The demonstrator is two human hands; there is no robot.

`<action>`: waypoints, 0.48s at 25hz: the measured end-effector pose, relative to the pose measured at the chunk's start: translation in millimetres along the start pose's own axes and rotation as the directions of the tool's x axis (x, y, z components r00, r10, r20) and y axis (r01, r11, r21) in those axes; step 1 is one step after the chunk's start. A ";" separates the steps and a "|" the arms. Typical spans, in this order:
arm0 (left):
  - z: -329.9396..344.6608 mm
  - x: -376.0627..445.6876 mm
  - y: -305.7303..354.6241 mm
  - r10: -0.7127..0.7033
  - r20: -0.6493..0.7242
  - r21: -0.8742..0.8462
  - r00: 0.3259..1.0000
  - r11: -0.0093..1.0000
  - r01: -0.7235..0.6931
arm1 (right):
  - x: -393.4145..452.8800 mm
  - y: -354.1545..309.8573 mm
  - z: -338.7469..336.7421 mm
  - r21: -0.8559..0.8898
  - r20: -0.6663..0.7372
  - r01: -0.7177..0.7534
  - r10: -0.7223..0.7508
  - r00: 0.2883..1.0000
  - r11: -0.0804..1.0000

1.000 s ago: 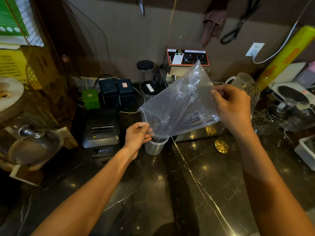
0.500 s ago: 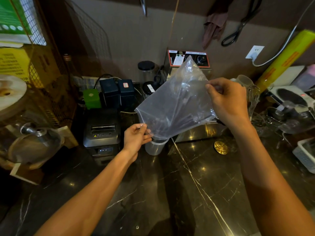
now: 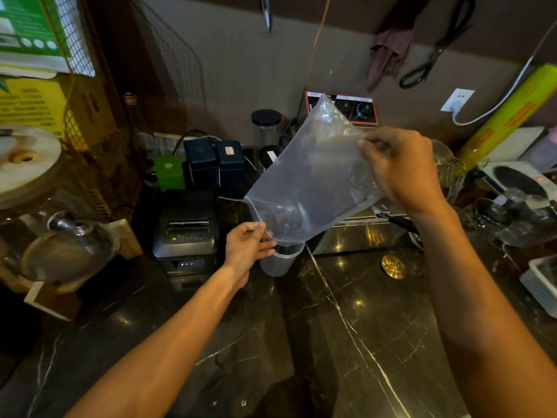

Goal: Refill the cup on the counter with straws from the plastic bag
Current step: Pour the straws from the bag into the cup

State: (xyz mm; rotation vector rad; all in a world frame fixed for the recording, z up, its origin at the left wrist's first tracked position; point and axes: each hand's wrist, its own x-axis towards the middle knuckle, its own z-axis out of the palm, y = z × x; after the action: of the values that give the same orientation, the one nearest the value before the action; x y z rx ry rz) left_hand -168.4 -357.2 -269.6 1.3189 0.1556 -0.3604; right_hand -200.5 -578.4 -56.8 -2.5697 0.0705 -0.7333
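Observation:
A clear plastic bag [image 3: 313, 179] hangs tilted over the counter, its open mouth at the lower left, just above a translucent cup [image 3: 278, 260] standing on the dark marble. My left hand [image 3: 245, 245] pinches the bag's lower left edge at the mouth, right beside the cup's rim. My right hand [image 3: 401, 170] grips the bag's upper right side and holds that end high. Dark straws [image 3: 283, 215] are bunched inside the bag near its mouth; whether any are in the cup I cannot tell.
A black receipt printer [image 3: 185, 233] sits left of the cup, with dark tins [image 3: 212, 161] and a green box [image 3: 169, 173] behind it. A steel appliance [image 3: 355, 236] stands right behind the cup. A gold disc [image 3: 392, 266], whisk [image 3: 452, 176] and white basket [image 3: 539, 285] lie to the right.
My right hand has raised and tilted the closed end of the bag higher. The dark straws have slid from the bag's middle down toward its mouth above the cup.

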 end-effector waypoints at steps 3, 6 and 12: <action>-2.1 -1.2 -0.2 0.015 0.004 -0.005 1.000 1.000 -0.015 | -2.8 -2.6 -0.8 0.002 -0.012 -0.010 0.010 1.000 1.000; -2.9 -2.7 -0.7 0.044 0.005 -0.049 0.999 0.998 -0.044 | -2.0 -8.6 -5.0 0.022 -0.042 0.005 -0.004 0.999 1.000; -6.4 -4.8 -7.5 -0.012 0.009 -0.159 1.000 0.987 0.013 | 7.3 6.3 -4.8 -0.103 0.284 -0.034 0.062 0.957 0.994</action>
State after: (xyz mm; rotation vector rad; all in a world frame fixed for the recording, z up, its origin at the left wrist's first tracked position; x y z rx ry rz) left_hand -174.9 -351.8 -276.6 1.1594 0.1819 -0.3568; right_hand -196.2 -587.3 -52.5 -2.7291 0.0773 -0.3401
